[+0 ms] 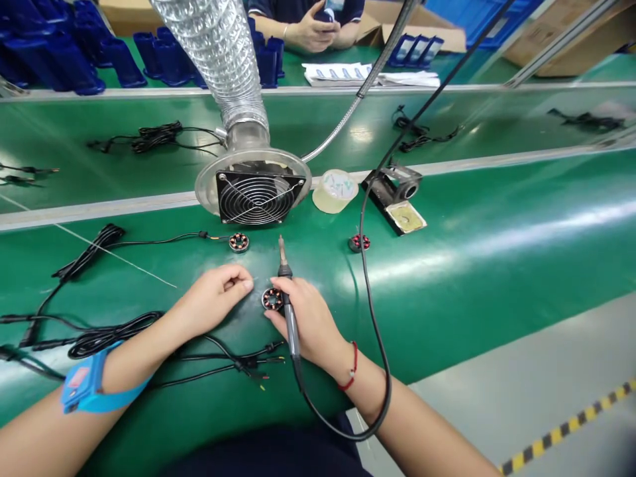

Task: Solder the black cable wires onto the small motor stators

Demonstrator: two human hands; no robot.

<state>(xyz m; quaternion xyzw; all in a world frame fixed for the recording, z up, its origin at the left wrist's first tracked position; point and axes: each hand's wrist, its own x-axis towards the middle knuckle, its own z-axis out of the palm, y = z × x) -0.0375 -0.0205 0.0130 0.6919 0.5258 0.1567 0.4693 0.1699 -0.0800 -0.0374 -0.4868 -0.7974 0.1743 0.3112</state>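
Blue wrist strap (106,384): nearer the wearer than the fan (258,197), leftward; pale label unreadable.
Left hand (223,291): before the fan, leftward; fingers curled narrow, cannot tell whether gripping anything.
Coil ring (272,299): before the fan, at the right hand's (308,318) fingertips.
Soldering iron (291,324): before the fan; long axis front-to-back, tip pointing fanward, slightly left.
Right hand: before the fan, rightward; holding the iron.
Tape roll (335,192): right of the fan; greenish print, illegible.

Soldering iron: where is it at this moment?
In the head view, the soldering iron is just left of centre, held in the right hand beside a copper-wound ring, its tip pointing toward the black fan.
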